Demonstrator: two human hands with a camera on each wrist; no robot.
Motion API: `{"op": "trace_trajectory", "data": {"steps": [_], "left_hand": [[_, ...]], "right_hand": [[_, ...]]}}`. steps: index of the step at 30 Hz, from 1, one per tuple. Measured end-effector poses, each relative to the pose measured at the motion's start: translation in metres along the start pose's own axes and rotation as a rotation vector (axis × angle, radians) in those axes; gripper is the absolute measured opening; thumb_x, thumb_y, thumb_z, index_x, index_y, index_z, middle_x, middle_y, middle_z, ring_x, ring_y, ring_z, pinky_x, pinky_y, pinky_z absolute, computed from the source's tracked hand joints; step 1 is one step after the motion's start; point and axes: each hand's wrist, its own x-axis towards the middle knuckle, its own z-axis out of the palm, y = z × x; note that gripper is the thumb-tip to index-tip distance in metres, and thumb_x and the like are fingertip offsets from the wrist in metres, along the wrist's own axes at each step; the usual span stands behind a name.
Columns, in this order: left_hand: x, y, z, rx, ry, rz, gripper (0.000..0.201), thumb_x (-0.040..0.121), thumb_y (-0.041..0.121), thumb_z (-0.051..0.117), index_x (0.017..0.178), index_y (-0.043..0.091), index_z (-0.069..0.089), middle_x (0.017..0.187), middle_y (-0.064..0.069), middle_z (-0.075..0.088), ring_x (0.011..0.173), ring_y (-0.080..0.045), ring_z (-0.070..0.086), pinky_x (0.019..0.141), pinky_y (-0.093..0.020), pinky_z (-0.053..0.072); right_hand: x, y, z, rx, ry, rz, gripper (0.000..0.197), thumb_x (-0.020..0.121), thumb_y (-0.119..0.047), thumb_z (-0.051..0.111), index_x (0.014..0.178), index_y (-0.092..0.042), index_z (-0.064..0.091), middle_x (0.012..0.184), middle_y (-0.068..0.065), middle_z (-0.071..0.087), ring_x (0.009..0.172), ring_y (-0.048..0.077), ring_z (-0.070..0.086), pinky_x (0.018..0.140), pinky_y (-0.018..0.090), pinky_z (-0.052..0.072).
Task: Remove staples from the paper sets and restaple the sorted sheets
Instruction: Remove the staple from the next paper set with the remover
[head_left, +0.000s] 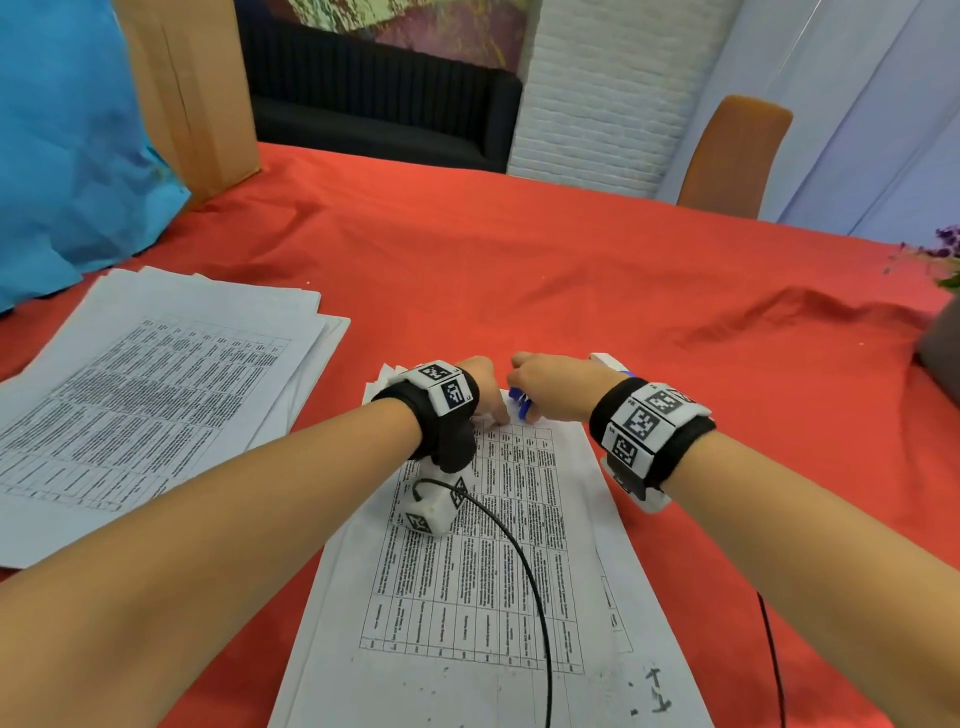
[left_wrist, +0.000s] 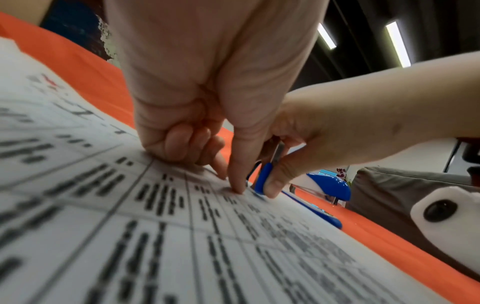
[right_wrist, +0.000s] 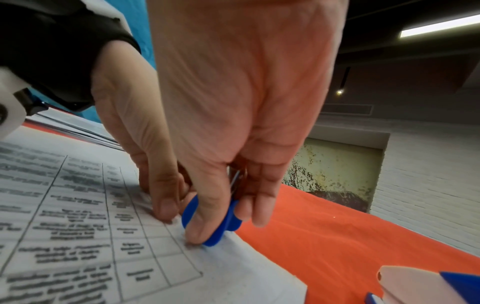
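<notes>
A stapled paper set (head_left: 498, 545) printed with tables lies on the red cloth in front of me. My left hand (head_left: 491, 405) rests at its far corner, with thumb (left_wrist: 237, 185) and forefinger pressing the top sheet flat and the other fingers curled. My right hand (head_left: 540, 387) pinches a blue staple remover (head_left: 521, 402) between thumb and fingers. The staple remover's tip (right_wrist: 213, 238) touches the paper right beside the left thumb. The staple itself is hidden. A white and blue stapler (head_left: 610, 362) lies just behind the right hand.
A loose pile of printed sheets (head_left: 156, 384) lies at the left. Behind it stand a blue bag (head_left: 67, 145) and a cardboard box (head_left: 192, 88). A grey object (head_left: 943, 343) sits at the right edge. Black cables (head_left: 524, 571) cross the paper.
</notes>
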Motion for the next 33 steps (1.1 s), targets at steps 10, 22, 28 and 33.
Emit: {"op": "trace_trajectory", "data": {"steps": [10, 22, 28, 33], "left_hand": [[0.005, 0.006, 0.013, 0.241, 0.015, 0.051, 0.039, 0.078, 0.047, 0.068, 0.088, 0.013, 0.050, 0.089, -0.004, 0.060, 0.086, -0.025, 0.061, 0.082, -0.033, 0.052], [0.000, 0.012, 0.009, 0.502, -0.008, 0.110, 0.049, 0.090, 0.047, 0.056, 0.116, 0.006, 0.055, 0.094, -0.006, 0.052, 0.085, -0.025, 0.051, 0.074, -0.031, 0.041], [0.002, 0.010, 0.010, 0.519, -0.006, 0.106, 0.046, 0.089, 0.049, 0.055, 0.109, 0.008, 0.056, 0.094, -0.007, 0.053, 0.087, -0.026, 0.054, 0.079, -0.034, 0.044], [0.002, 0.009, 0.011, 0.515, -0.001, 0.098, 0.050, 0.086, 0.053, 0.057, 0.107, 0.007, 0.056, 0.093, -0.006, 0.055, 0.087, -0.026, 0.056, 0.079, -0.034, 0.046]], "right_hand": [[-0.003, 0.004, 0.002, 0.054, 0.026, -0.021, 0.025, 0.090, -0.015, 0.053, 0.114, -0.008, 0.057, 0.110, 0.006, 0.044, 0.094, 0.026, 0.056, 0.067, 0.032, 0.041], [-0.008, 0.030, 0.007, 0.447, -0.002, 0.045, 0.016, 0.091, -0.021, 0.060, 0.105, -0.020, 0.053, 0.094, -0.001, 0.061, 0.079, 0.013, 0.059, 0.056, 0.014, 0.035], [-0.008, 0.037, 0.007, 0.571, 0.012, 0.062, 0.025, 0.094, -0.020, 0.058, 0.115, -0.007, 0.054, 0.096, 0.001, 0.059, 0.068, -0.002, 0.052, 0.047, -0.002, 0.034], [-0.006, 0.040, 0.010, 0.684, -0.017, 0.073, 0.018, 0.095, -0.020, 0.058, 0.109, -0.009, 0.054, 0.093, 0.000, 0.062, 0.072, 0.006, 0.060, 0.054, 0.004, 0.041]]}}
